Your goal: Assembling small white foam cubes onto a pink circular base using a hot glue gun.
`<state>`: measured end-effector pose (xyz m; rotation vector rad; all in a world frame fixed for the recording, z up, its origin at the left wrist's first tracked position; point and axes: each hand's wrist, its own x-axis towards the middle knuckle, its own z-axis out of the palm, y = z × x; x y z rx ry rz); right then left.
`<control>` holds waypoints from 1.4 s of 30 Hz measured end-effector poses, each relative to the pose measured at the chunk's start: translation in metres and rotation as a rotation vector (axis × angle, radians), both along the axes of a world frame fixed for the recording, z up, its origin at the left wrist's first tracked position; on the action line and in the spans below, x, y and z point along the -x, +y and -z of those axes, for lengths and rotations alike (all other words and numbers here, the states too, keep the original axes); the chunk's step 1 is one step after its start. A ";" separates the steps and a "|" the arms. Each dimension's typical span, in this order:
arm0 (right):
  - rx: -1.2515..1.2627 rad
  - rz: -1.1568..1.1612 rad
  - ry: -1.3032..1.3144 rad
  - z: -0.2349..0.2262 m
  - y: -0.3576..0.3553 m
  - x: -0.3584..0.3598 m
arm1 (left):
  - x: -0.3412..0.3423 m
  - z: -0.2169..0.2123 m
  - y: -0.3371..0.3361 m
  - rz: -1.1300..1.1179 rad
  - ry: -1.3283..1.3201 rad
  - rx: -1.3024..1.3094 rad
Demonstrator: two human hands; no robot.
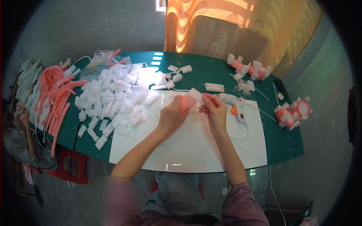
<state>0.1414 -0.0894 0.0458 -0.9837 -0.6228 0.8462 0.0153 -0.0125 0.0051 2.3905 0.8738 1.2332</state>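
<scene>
Over the white board (188, 154), my left hand (171, 116) is closed around a pink foam piece (186, 104). A small white foam block (195, 95) sits against its upper end, and my right hand (215, 112) pinches the block's right end between thumb and fingers. Whether the block is stuck to the pink foam cannot be made out. Just right of my right hand lies a white glue gun (240, 113) with an orange trigger. Beyond my hands, a flat off-white pad (214, 87) rests at the board's far edge.
A big heap of white foam blocks (109, 94) covers the table's left-middle. Pink foam tubes (56, 109) lie farther left, near another person's arm (27, 128). Pink foam shapes with white blocks (293, 113) stand at right on the green table (284, 150). A red stool (69, 165) stands below left.
</scene>
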 end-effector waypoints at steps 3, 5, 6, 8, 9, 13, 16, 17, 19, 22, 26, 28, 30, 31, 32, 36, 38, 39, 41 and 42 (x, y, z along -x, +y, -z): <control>0.051 0.033 -0.093 -0.003 -0.001 0.004 | 0.000 0.003 0.002 0.000 0.005 -0.003; 0.061 0.037 -0.131 -0.001 0.001 0.004 | 0.001 0.004 0.002 0.003 0.007 0.000; 0.069 0.035 -0.173 0.000 0.001 0.005 | 0.001 0.004 0.002 0.001 0.010 -0.002; 0.066 0.047 -0.195 0.000 0.000 0.005 | 0.001 0.003 0.002 0.001 0.014 -0.005; 0.062 0.057 -0.221 0.000 0.001 0.005 | 0.001 0.003 0.001 0.006 0.022 -0.008; 0.071 0.069 -0.307 0.000 0.000 0.005 | 0.002 0.002 -0.001 0.011 0.039 -0.015; 0.091 0.103 -0.364 -0.003 -0.002 0.008 | 0.001 0.002 0.000 0.010 0.042 -0.047; 0.106 0.120 -0.406 -0.005 -0.003 0.009 | 0.002 0.002 0.000 0.010 0.042 -0.046; 0.122 0.137 -0.447 -0.006 -0.004 0.009 | 0.002 0.002 0.001 0.013 0.047 -0.073; 0.131 0.143 -0.535 -0.007 -0.004 0.006 | 0.001 0.003 0.000 0.012 0.055 -0.074; 0.169 0.128 -0.631 -0.010 -0.007 0.003 | 0.001 0.004 0.001 0.012 0.058 -0.081; 0.188 0.117 -0.631 -0.008 -0.006 -0.001 | 0.001 0.004 0.000 0.021 0.059 -0.090; 0.148 0.176 -0.829 -0.004 -0.004 -0.006 | 0.001 0.003 0.000 0.020 0.059 -0.084; 0.149 0.178 -0.830 -0.005 -0.004 -0.008 | 0.000 0.002 0.000 0.019 0.058 -0.078; 0.132 0.180 -0.874 -0.007 -0.004 -0.008 | 0.001 0.002 0.000 0.019 0.060 -0.078; 0.044 0.222 -1.009 -0.005 -0.002 -0.011 | 0.002 -0.002 -0.001 0.008 0.071 -0.026; 0.041 0.224 -1.043 -0.006 -0.002 -0.013 | 0.002 -0.003 -0.001 0.008 0.066 -0.018; 0.038 0.226 -1.077 -0.006 -0.003 -0.014 | 0.002 -0.002 -0.001 0.009 0.066 -0.013; -0.012 0.255 -1.094 -0.009 -0.003 -0.015 | 0.002 -0.002 -0.001 0.009 0.066 -0.009; -0.063 0.285 -1.109 -0.010 -0.003 -0.015 | 0.002 -0.001 -0.001 0.007 0.074 -0.012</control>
